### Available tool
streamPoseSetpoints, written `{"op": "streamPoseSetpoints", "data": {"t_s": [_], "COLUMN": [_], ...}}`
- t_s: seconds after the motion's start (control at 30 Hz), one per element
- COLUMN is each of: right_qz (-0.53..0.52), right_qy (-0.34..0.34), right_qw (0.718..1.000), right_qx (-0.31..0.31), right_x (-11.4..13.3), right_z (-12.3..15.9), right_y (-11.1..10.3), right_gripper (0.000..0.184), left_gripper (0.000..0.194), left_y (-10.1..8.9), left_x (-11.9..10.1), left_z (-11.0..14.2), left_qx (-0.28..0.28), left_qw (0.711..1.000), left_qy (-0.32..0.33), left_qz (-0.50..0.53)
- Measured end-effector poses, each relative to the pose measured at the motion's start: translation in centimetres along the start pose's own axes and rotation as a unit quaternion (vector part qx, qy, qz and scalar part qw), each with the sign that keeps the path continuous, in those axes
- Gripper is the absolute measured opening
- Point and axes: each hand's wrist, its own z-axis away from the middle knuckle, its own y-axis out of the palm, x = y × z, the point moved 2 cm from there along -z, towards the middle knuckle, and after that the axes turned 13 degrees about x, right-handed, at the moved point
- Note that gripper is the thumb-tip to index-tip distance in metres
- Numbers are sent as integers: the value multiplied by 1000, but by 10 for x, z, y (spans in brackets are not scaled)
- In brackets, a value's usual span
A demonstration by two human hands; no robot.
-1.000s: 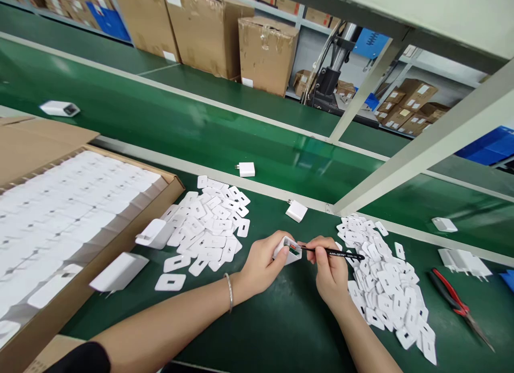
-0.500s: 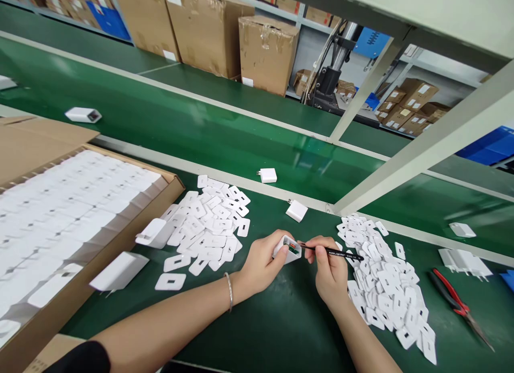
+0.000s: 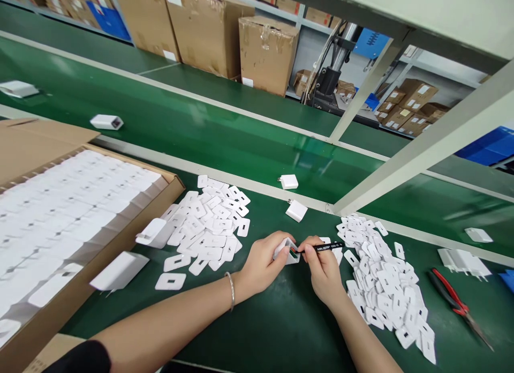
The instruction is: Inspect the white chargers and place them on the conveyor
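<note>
Bench rail (image 3: 180, 164) beyond; left hand (image 3: 265, 263) holds housing (image 3: 293, 259) between plate heaps (image 3: 212, 223).

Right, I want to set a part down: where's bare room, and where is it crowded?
Widest: the bench on the near side of the left hand and right hand. A smaller patch lies between left pile, rail and left hand; a strip between right pile and pliers. Crowded: from carton to left pile, and right of the right hand.

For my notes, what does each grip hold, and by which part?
Left grip: white housing, by outer sides. Right grip: black tool, near its tip.
</note>
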Motion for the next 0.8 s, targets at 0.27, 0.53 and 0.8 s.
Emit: {"op": "streamPoseSetpoints", "data": {"t_s": [0.27, 0.53, 0.8], "right_qz": [199, 470, 386], "right_qy": [13, 100, 94], "right_qw": [971, 877, 916], "right_qx": [-132, 12, 62], "right_x": [-8, -44, -65], "right_z": [-4, -1, 1], "right_y": [-25, -55, -88], "right_gripper": [21, 63, 9], "left_gripper": [34, 35, 30], "left_y": [-1, -2, -2], "left_x": [2, 4, 7], "left_z": [-1, -2, -2], "left_qx": [-20, -48, -52], "left_qw": [999, 994, 992], "left_qy": [-18, -45, -70], "left_qz": [43, 84, 90]}}
